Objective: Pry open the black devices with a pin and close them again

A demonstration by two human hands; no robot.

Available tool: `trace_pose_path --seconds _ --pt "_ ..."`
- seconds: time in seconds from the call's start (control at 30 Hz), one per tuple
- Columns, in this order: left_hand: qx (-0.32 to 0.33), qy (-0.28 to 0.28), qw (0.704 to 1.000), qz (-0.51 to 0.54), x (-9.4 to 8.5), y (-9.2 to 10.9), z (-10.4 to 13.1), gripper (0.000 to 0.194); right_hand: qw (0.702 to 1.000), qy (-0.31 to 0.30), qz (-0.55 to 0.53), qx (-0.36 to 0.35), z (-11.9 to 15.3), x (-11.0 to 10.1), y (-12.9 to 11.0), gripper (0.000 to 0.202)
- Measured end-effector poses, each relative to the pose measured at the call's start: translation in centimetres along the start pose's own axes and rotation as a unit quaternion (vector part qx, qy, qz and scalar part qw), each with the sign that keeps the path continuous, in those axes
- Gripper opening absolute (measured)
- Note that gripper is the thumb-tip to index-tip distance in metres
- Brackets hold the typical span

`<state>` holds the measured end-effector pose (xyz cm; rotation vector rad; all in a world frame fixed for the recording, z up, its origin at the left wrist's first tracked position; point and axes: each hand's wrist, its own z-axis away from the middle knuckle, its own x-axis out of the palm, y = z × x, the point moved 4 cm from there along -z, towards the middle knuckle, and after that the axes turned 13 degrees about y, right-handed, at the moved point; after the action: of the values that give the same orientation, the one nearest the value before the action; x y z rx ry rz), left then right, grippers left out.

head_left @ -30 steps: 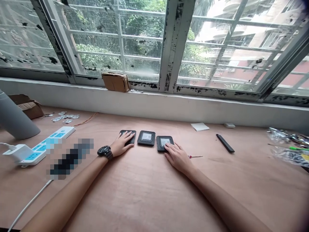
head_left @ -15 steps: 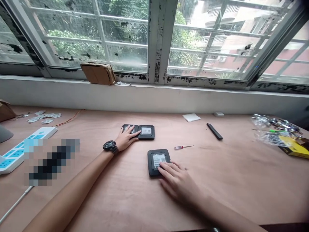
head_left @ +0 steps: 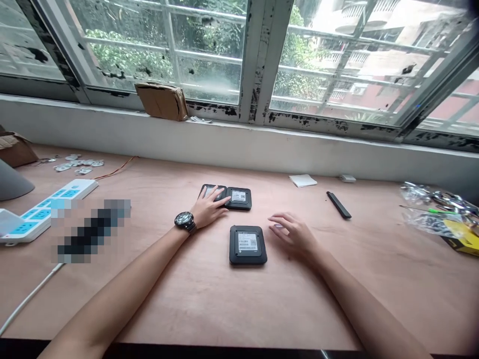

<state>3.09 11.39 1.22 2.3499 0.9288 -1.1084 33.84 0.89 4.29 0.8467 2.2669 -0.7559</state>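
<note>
Three flat black cases with rounded corners lie on the pinkish worktop (head_left: 295,309). The near case (head_left: 247,245) lies flat and apart from the others, its raised panel carrying a white label with printed codes. Farther back, the middle case (head_left: 243,205) and the left case (head_left: 208,191) sit side by side, close together.

The left hand (head_left: 208,207), with a black watch (head_left: 184,220) at the wrist, lies palm down with fingers spread over the left case, one fingertip reaching the middle case's edge. The right hand (head_left: 294,232) is just right of the near case, fingers slightly curved around a small, mostly hidden object (head_left: 278,226); whether it grips this cannot be told.

A power strip (head_left: 48,209), a pixelated dark item and a white cable (head_left: 32,299) crowd the left side. A black bar (head_left: 339,205) lies beyond the right hand; plastic bags and a yellow box (head_left: 462,238) fill the far right.

The white wall (head_left: 224,142) below the window closes the back. Bare surface spreads from the near case to the front edge, crossed at both sides by the forearms.
</note>
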Motion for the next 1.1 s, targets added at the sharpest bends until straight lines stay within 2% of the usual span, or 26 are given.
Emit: trace_pose_path --seconds 0.13,0.27,0.37,0.47,0.57,0.7,0.8,0.9,0.97,1.03,1.1 --pt "0.037 0.027 0.998 0.048 -2.0 2.8 1.9 0.037 0.995 -0.048 -0.016 0.081 1.3 -0.4 2.9 0.026" --pt "0.035 0.021 0.991 0.129 -4.0 5.9 3.7 0.035 0.987 -0.081 -0.037 0.133 1.8 -0.4 3.8 0.024" --pt "0.01 0.012 0.983 0.184 -4.7 8.0 4.2 0.057 0.986 -0.081 -0.047 0.136 1.6 0.2 3.5 0.021" --pt "-0.022 -0.012 0.978 0.209 -4.5 10.0 4.4 0.084 0.992 -0.06 -0.039 0.105 1.2 0.7 2.6 0.02" --pt "-0.064 -0.036 0.975 0.211 -3.9 11.3 4.9 0.094 0.996 -0.039 -0.021 0.08 1.0 0.9 2.1 0.018" --pt "-0.095 -0.071 0.965 0.232 -3.2 11.1 5.4 0.092 0.998 -0.001 0.009 0.068 0.9 0.6 1.8 0.017" --pt "-0.111 -0.075 0.959 0.251 -3.1 9.3 5.2 0.09 0.994 0.064 0.023 0.083 0.6 -0.3 1.6 0.015" --pt "-0.161 -0.037 0.957 0.237 -3.3 7.5 4.8 0.068 0.988 0.111 0.029 0.102 0.3 -1.0 1.0 0.015" --pt "-0.166 -0.036 0.956 0.24 -3.3 7.4 4.8 0.058 0.985 0.131 0.022 0.115 0.3 -1.2 0.4 0.015" --pt "-0.138 -0.058 0.958 0.245 -3.1 8.1 4.9 0.067 0.977 0.155 -0.012 0.142 0.4 -1.1 -0.2 0.016" --pt "-0.099 -0.09 0.961 0.244 -2.8 9.0 5.0 0.086 0.961 0.186 -0.091 0.185 0.6 -0.8 -0.8 0.017"
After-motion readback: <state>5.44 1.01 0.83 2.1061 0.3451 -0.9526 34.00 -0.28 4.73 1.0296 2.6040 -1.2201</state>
